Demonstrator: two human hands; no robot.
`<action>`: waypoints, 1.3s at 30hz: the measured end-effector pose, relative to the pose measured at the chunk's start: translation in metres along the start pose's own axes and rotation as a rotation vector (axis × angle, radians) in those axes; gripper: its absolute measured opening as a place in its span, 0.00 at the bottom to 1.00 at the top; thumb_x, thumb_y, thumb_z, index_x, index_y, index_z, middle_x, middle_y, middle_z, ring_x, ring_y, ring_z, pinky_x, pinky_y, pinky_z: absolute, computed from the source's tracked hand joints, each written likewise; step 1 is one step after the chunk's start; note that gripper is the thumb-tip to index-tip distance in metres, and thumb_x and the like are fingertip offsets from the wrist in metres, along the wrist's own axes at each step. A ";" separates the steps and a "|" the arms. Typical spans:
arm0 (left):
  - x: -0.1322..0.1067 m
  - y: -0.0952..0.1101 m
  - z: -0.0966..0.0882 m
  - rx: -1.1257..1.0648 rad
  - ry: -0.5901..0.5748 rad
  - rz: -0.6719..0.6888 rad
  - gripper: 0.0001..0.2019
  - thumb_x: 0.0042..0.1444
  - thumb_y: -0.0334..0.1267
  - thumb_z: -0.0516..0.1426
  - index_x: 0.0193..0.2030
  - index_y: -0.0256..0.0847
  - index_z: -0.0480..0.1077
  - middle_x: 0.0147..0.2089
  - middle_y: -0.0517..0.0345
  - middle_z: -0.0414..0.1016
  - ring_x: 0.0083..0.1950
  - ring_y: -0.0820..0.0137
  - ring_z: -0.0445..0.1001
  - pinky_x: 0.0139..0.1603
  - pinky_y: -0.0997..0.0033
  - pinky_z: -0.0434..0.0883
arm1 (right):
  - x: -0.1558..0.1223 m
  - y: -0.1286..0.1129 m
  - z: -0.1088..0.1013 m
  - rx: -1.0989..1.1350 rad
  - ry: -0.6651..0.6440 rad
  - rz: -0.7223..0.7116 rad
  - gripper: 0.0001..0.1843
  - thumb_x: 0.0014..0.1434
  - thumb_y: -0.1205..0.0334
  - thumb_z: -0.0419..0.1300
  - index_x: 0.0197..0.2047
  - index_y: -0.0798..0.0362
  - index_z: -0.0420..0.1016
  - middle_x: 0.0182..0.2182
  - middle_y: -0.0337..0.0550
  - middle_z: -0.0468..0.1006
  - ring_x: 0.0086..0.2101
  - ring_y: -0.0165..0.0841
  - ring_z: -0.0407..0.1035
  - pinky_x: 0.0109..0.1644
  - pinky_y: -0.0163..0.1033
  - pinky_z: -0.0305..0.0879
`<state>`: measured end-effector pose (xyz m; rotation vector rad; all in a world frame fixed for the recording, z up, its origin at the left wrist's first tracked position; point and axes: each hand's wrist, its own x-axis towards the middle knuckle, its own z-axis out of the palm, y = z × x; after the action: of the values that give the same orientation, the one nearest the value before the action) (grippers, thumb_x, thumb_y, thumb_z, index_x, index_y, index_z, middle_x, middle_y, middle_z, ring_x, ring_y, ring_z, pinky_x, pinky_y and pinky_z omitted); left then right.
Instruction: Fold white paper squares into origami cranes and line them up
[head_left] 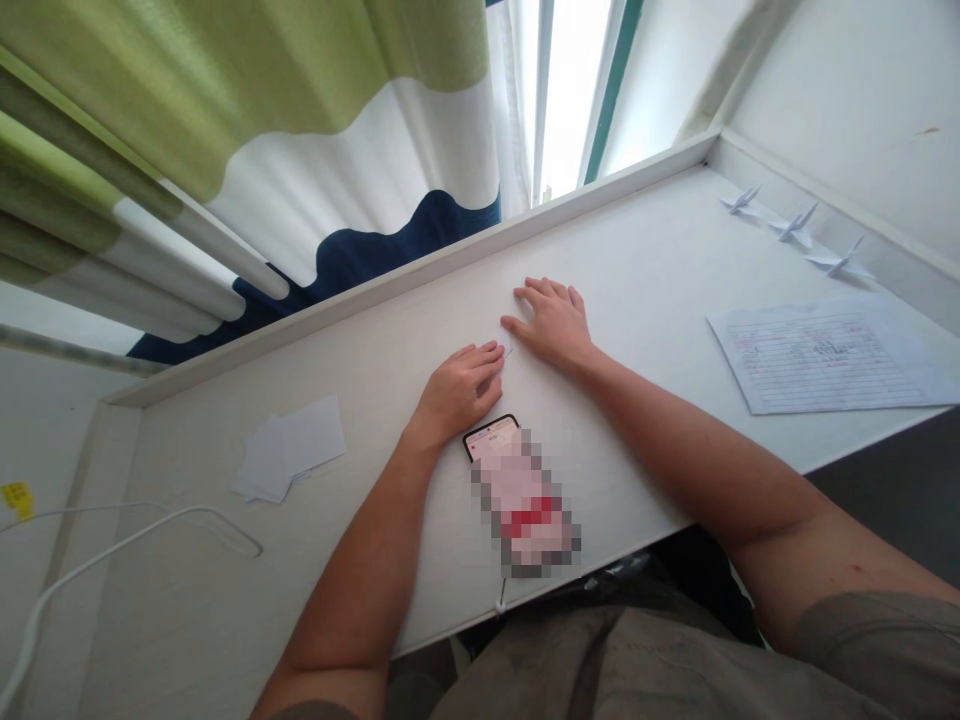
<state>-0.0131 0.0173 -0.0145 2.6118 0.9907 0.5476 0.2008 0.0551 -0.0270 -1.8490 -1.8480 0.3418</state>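
Both my hands rest on a white desk (645,270). My left hand (459,388) lies palm down with fingers stretched out, its fingertips on a white sheet of paper (510,335) that barely shows against the desk. My right hand (553,320) lies flat on the same sheet, fingers spread. Just below my left hand a phone (517,490) lies face up near the desk's front edge.
A small stack of white paper squares (289,460) lies to the left. A lined, written sheet (825,355) is at the right, with three folded paper cranes (795,228) behind it. A white cable (112,545) loops at the far left. A curtain (247,130) hangs behind.
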 end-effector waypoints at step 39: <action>0.001 0.005 -0.018 0.056 -0.408 -0.117 0.29 0.76 0.44 0.44 0.81 0.49 0.56 0.84 0.61 0.49 0.87 0.60 0.38 0.85 0.43 0.39 | 0.008 -0.004 0.005 -0.063 0.080 -0.034 0.18 0.73 0.51 0.58 0.58 0.51 0.80 0.65 0.56 0.77 0.63 0.55 0.65 0.71 0.65 0.53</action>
<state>-0.0174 0.0169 0.0039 2.5436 1.0198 -0.0447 0.1958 0.0633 -0.0277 -1.8428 -1.8531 0.1969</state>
